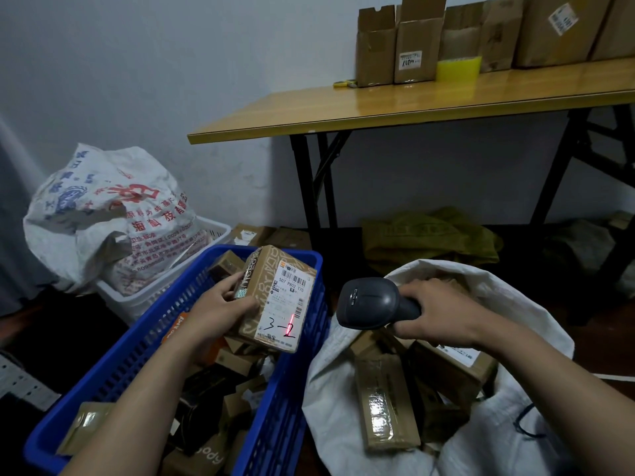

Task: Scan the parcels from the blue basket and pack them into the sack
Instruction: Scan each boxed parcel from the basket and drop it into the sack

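2 hands busy: left hand (220, 304) holds a box (271, 304), right hand (433, 310) aims a scanner (367, 302) at it.
Left fingers curl round the box's side, thumb pressed on its face, keeping it tilted above the basket (113, 365); a red line (292, 319) falls on its label (290, 286). Right fingers wrap the scanner's handle over the open sack (330, 389), which holds several cartons (385, 403). More parcels (233, 362) lie in the basket. Behind, a printed bag (103, 214) sits in a white basket (137, 300), beside a table (378, 104).
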